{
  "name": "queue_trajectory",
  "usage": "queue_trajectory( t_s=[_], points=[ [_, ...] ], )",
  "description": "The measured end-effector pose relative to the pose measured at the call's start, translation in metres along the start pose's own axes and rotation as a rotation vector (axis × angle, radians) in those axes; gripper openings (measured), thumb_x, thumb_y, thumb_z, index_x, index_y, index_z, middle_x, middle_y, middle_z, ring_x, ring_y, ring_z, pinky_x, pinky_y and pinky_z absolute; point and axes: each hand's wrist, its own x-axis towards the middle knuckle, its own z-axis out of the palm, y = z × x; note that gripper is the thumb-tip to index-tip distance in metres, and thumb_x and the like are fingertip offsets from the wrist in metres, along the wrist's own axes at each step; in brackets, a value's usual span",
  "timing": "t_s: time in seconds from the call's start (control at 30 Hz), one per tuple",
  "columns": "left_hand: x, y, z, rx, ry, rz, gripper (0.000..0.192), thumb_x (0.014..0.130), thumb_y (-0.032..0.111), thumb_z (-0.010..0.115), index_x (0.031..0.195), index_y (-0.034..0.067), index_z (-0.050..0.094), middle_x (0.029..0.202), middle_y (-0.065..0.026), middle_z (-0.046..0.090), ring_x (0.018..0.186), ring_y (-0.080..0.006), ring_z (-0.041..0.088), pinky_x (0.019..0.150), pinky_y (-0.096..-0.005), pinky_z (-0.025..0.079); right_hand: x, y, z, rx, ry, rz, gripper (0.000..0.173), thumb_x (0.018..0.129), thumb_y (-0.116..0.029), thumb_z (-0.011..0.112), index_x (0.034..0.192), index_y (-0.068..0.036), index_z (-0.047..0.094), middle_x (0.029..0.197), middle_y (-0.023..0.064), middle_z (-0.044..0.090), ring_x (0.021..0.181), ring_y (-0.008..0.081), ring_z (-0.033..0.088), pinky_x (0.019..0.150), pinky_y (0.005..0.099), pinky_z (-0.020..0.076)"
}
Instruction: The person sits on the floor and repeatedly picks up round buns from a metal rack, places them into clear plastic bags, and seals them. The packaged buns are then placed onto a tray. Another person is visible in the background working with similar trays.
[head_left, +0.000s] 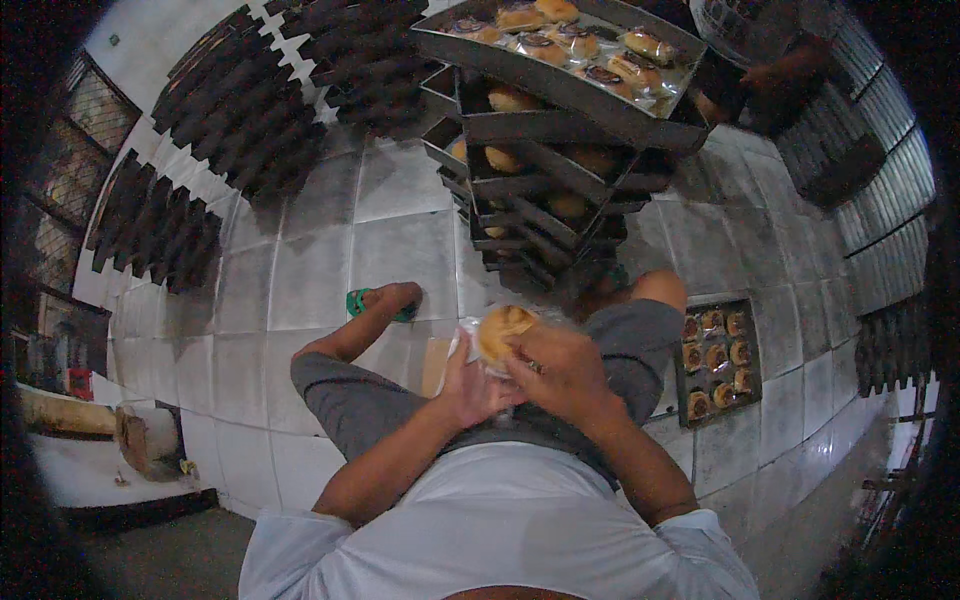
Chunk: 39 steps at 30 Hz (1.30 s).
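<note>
A golden round bun (504, 330) is in front of my lap, with what looks like thin clear plastic (471, 325) at its left side. My right hand (562, 371) grips the bun from the right, its fingers curled over the near side and slightly blurred. Palm up, my left hand (472, 386) holds the plastic below and left of the bun, its thumb pointing away from me. Part of the plastic is hidden by my fingers. Behind the hands, a tan flat piece (436, 364) shows beside my left thumb.
Ahead rises a stack of metal trays (517, 127) with buns, topped by a tray of wrapped buns (487, 51). Another tray of wrapped buns (681, 375) rests on the tiled floor (405, 247) at right. Dark stacked trays (240, 105) line the left. A person's arm (784, 71) appears upper right.
</note>
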Motion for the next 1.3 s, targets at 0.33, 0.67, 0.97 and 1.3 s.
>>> queue_trajectory(
  t_s=[0.33, 0.67, 0.97, 1.3],
  points=[
    [-0.015, 0.016, 0.064, -0.109, -0.732, 0.165, 0.107, 0.084, 0.087, 0.055, 0.155, 0.008, 0.042, 0.143, -0.0316, 0.055, 0.123, -0.0411, 0.064, 0.107, -0.0622, 0.052, -0.022, -0.060, -0.021, 0.167, 0.068, -0.134, 0.019, 0.084, -0.016, 0.082, 0.099, -0.006, 0.076, 0.097, 0.0092, 0.073, 0.086, 0.0261, 0.073, 0.075, 0.0398, 0.0614],
    [0.023, 0.016, 0.045, -0.235, -0.380, 0.298, 0.087, 0.089, 0.081, 0.057, 0.135, 0.007, 0.057, 0.123, -0.0259, 0.066, 0.105, -0.0372, 0.072, 0.085, -0.0450, 0.066, -0.015, -0.030, -0.020, 0.358, -0.417, -0.137, 0.027, 0.082, -0.027, 0.081, 0.091, -0.005, 0.068, 0.092, 0.0123, 0.069, 0.077, 0.0306, 0.071, 0.067, 0.0459, 0.0590],
    [-0.046, -0.049, 0.132, -0.178, -0.491, -0.096, 0.099, 0.089, 0.083, 0.053, 0.159, 0.015, 0.038, 0.154, -0.0121, 0.050, 0.130, -0.0282, 0.058, 0.106, -0.0477, 0.051, -0.046, 0.002, -0.111, -0.051, 0.120, -0.068, 0.042, 0.082, -0.028, 0.085, 0.113, -0.002, 0.073, 0.105, 0.0138, 0.076, 0.094, 0.0300, 0.074, 0.091, 0.0430, 0.0584],
    [0.081, -0.032, 0.075, 0.972, 0.098, 0.318, 0.034, 0.099, 0.025, 0.075, 0.118, -0.004, 0.073, 0.100, -0.0047, 0.074, 0.089, -0.0121, 0.068, 0.084, -0.0302, 0.057, -0.127, 0.115, -0.091, 0.427, 0.237, 0.878, 0.029, 0.095, -0.017, 0.076, 0.113, 0.005, 0.075, 0.102, 0.0082, 0.077, 0.093, 0.0121, 0.070, 0.078, 0.0293, 0.0578]
  ],
)
